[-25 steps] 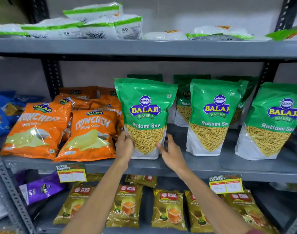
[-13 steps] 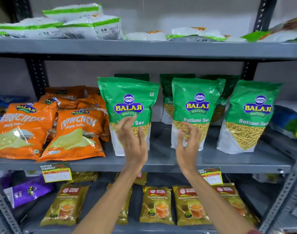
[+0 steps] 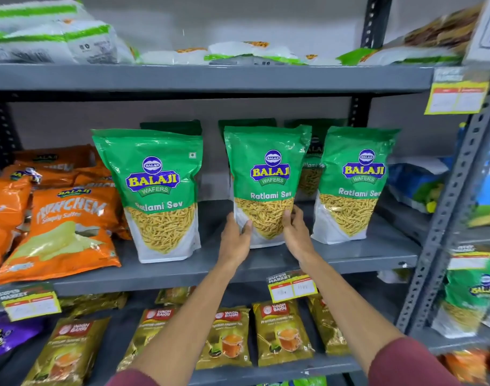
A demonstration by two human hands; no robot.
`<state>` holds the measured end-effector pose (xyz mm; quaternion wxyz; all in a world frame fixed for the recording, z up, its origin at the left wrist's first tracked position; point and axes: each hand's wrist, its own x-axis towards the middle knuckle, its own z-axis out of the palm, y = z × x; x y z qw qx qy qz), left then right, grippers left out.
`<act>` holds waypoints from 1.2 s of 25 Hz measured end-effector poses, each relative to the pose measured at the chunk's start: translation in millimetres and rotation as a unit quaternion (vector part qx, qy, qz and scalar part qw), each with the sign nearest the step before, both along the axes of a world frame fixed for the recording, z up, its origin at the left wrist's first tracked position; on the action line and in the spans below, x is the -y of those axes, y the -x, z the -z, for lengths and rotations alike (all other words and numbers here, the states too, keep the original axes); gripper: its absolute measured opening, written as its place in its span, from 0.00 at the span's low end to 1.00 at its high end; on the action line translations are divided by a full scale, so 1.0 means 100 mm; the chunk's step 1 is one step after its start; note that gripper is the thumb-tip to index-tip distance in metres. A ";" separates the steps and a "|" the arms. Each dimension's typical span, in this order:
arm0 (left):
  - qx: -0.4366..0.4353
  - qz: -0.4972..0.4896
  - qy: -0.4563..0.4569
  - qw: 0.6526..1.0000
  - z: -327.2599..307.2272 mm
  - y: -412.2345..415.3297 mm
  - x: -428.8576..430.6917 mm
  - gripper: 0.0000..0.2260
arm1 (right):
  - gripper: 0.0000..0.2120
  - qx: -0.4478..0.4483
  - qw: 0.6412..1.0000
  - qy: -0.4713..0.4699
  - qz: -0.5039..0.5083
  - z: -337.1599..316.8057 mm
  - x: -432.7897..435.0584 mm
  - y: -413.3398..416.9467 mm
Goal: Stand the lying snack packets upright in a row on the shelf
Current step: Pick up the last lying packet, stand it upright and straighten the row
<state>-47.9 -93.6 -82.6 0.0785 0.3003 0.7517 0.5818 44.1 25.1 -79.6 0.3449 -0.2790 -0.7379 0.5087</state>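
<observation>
Three green Balaji Ratlami Sev packets stand upright on the grey middle shelf (image 3: 349,256). The left packet (image 3: 157,196) stands free. My left hand (image 3: 234,242) and my right hand (image 3: 296,235) grip the bottom corners of the middle packet (image 3: 267,179) from either side. To the right of it stands the right packet (image 3: 355,188), untouched. More green packets (image 3: 312,165) stand behind this front row, mostly hidden.
Orange Crunchem packets (image 3: 68,227) lean at the shelf's left. White and green packets (image 3: 60,40) lie on the top shelf. Gold tea packets (image 3: 282,332) fill the shelf below. A grey upright post (image 3: 447,218) bounds the right side, with a blue packet (image 3: 416,182) lying beside it.
My hands let go of the left packet, moved right across the shelf front and now clasp the base of the middle packet. The view has shifted right.
</observation>
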 end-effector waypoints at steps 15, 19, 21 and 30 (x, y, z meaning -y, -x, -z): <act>-0.326 -0.066 -0.167 0.928 0.06 -0.87 -0.52 0.16 | 0.15 -0.220 0.946 -0.073 0.229 0.05 -0.49 -0.82; -0.136 0.048 -0.118 0.982 -0.03 -1.09 -1.12 0.22 | 0.20 -0.180 0.943 -0.025 0.280 -0.06 -1.09 -1.12; -0.014 0.058 -0.064 0.996 -0.09 -1.09 -1.35 0.29 | 0.24 -0.123 0.970 0.034 0.206 -0.08 -1.37 -1.19; 0.017 0.056 0.002 0.998 0.07 -1.10 -1.39 0.30 | 0.29 -0.006 0.996 0.079 0.028 0.13 -1.48 -1.21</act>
